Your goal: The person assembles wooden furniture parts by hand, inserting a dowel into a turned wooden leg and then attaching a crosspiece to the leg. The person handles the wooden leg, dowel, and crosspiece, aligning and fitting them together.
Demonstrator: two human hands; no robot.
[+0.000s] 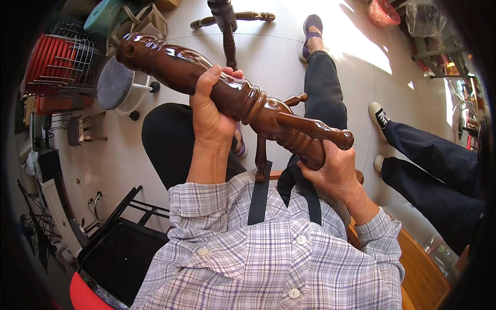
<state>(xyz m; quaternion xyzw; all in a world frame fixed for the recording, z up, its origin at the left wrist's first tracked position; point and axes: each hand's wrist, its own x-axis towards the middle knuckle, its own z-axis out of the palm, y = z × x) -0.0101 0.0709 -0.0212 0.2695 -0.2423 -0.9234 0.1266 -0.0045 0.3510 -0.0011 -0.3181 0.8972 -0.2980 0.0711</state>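
A thick, glossy dark-brown turned wooden post (170, 64) lies slantwise across my lap, held up off it. Its upper-left end has a round hole. Short turned pegs (315, 126) stick out near its lower-right end, pointing several ways. My left hand (213, 106) is wrapped round the middle of the post, thumb on top. My right hand (336, 168) grips the lower-right end, just below a peg. Ahead on the floor stands another dark-brown turned stand (223, 20) with spread legs, its top cut off by the picture's edge.
A grey round-topped stool (114, 82) and a wire rack with red items (54, 64) stand at left. Nearer is a black chair (121, 253). Another person's legs (434, 150) reach in from the right. A red basket (384, 13) sits at the far right.
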